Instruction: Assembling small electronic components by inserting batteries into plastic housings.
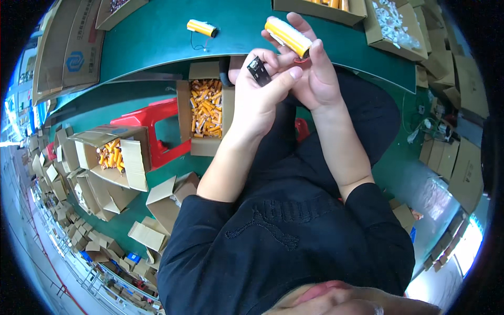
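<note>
In my right hand (320, 73) rests an orange cylindrical battery (287, 38) with a white strip along its side, tilted above the table's near edge. A short red wire (301, 61) shows at its lower end. My left hand (257, 92) is closed around a small black circuit board (258, 71), and its fingers meet those of my right hand below the battery. A second orange battery (201, 28) lies on the green table (152, 44) to the left, with thin dark leads trailing from it.
An open carton (227, 113) full of orange cylinders stands below the table edge, beside a red stool (152, 131). Another carton (137, 163) of orange cylinders is farther left. A box of white parts (396, 26) sits at the table's right end. A tall carton (68, 47) borders the left.
</note>
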Tool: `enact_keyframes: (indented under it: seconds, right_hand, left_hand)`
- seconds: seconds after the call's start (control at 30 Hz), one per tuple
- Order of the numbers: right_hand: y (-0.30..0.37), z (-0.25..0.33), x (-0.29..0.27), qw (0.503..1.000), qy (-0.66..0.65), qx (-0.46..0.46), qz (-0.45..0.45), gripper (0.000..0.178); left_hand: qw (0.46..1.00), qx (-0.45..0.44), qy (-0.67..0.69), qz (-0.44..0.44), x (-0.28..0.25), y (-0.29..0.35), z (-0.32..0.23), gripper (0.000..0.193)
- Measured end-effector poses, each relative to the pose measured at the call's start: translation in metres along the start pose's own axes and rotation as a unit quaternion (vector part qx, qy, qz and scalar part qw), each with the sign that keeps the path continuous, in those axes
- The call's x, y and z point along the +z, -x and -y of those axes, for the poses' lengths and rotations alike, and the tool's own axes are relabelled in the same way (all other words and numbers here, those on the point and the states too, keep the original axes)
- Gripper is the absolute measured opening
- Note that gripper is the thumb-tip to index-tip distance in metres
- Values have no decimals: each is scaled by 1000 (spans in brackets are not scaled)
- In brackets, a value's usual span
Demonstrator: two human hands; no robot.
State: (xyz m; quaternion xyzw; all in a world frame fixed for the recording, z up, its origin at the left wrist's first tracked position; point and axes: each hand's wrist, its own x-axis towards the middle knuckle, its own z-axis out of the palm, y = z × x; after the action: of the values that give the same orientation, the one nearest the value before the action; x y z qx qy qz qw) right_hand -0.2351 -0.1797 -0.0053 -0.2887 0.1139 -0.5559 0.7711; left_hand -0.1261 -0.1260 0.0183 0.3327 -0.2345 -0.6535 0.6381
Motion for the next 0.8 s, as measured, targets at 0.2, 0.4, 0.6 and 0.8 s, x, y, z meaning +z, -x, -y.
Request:
enact_keyframes:
  seconds: [0.2,0.4,0.6,0.8]
  right_hand:
    - [-3,-2,-7,998,56,-5,-11,65]
    - [-6,-10,-15,976,212,-36,-16,59]
    - [-3,-23,-10,969,233,86,8,48]
    - [2,-25,3,969,202,78,118,42]
  left_hand:
    - [999,-28,23,4,-19,-1,3,26]
    - [979,177,-98,-15,-26,-1,-14,33]
    - [895,277,-350,-5,-25,8,-60,37]
    - [834,250,-492,23,-16,24,-81,36]
